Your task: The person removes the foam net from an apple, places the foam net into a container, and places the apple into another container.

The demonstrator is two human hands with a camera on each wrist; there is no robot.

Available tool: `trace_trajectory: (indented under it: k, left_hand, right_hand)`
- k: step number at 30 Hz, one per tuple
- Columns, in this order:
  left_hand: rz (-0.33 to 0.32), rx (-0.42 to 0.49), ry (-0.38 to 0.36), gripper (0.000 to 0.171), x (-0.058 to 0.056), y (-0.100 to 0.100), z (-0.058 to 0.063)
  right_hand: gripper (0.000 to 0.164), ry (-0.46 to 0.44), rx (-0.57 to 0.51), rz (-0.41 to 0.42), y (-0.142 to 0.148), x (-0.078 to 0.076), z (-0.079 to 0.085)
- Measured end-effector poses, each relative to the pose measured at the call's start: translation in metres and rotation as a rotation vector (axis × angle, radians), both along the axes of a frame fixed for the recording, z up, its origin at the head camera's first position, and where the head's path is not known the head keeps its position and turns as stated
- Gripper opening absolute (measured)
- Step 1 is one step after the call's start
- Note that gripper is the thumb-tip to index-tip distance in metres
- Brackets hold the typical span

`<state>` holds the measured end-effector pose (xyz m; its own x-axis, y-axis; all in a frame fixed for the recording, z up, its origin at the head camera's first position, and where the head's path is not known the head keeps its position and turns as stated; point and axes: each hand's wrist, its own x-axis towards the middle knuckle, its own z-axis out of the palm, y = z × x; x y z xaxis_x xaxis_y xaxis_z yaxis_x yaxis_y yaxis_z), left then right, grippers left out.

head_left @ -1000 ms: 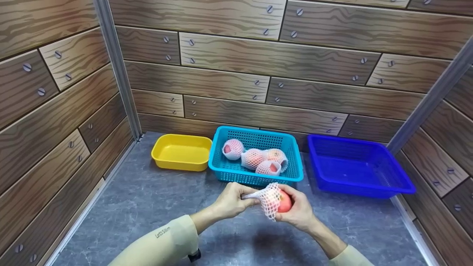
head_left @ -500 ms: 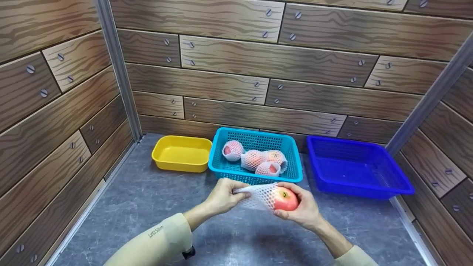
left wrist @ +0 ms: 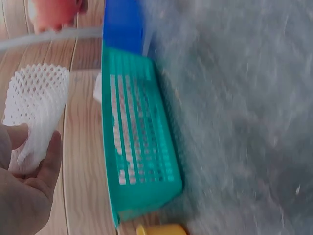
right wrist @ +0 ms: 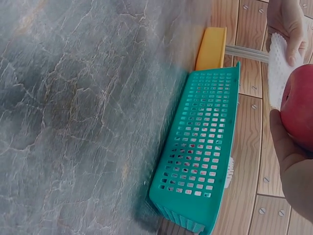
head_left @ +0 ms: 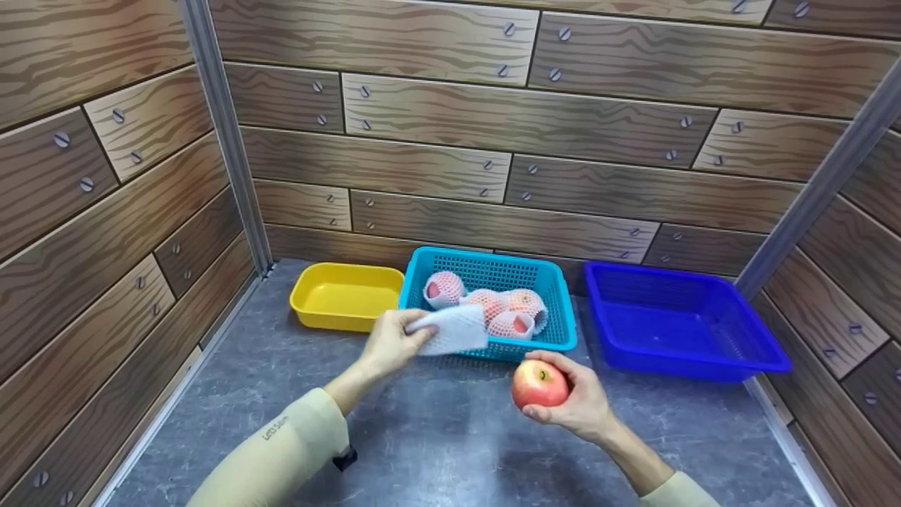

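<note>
My left hand (head_left: pixel 391 343) pinches a white foam net sleeve (head_left: pixel 454 331) by one end. The sleeve is flattened and overlaps the front left of the teal basket in the head view; in the left wrist view its mesh (left wrist: pixel 41 93) stands up from between thumb and fingers. A bare red apple (head_left: pixel 539 384) sits in my right hand (head_left: pixel 581 401), fingers and thumb around its right side, stem facing up. Behind the hands, the teal basket (head_left: pixel 567 310) holds several apples (head_left: pixel 524 306) in the same white net sleeves.
A yellow tray (head_left: pixel 346 320) stands left of the basket, close to it. To the right is a larger dark blue basin (head_left: pixel 697 362). All three rest on a grey marbled tabletop (head_left: pixel 422 436), with wood-patterned walls (head_left: pixel 436 105) behind and at both sides.
The net sleeve has come off the apple. My left hand has moved left and away with the sleeve, while the right hand keeps the apple in nearly the same place.
</note>
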<state>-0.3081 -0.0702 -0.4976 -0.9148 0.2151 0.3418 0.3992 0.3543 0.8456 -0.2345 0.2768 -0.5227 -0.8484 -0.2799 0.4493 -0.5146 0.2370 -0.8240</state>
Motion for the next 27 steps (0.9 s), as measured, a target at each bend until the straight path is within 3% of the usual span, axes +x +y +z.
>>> trace_trajectory:
  k: [9, 14, 21, 27]
  left_hand:
    - [0.175, 0.034, -0.008, 0.021, -0.029, -0.026, -0.002]
    - [0.276, 0.002, 0.05, 0.021, -0.049, -0.04, -0.005]
    - [0.377, -0.076, 0.059, 0.021, -0.074, -0.063, -0.012]
    - [0.437, -0.198, 0.099, 0.022, -0.091, -0.083, -0.013]
  right_hand:
    - [0.074, -0.038, -0.003, 0.008, 0.001, 0.001, -0.003]
    - [0.075, -0.034, 0.004, 0.012, 0.001, 0.0, -0.005]
    - [0.075, -0.013, 0.007, 0.026, 0.0, 0.0, -0.005]
    - [0.074, -0.018, 0.025, 0.012, 0.002, 0.0, -0.006]
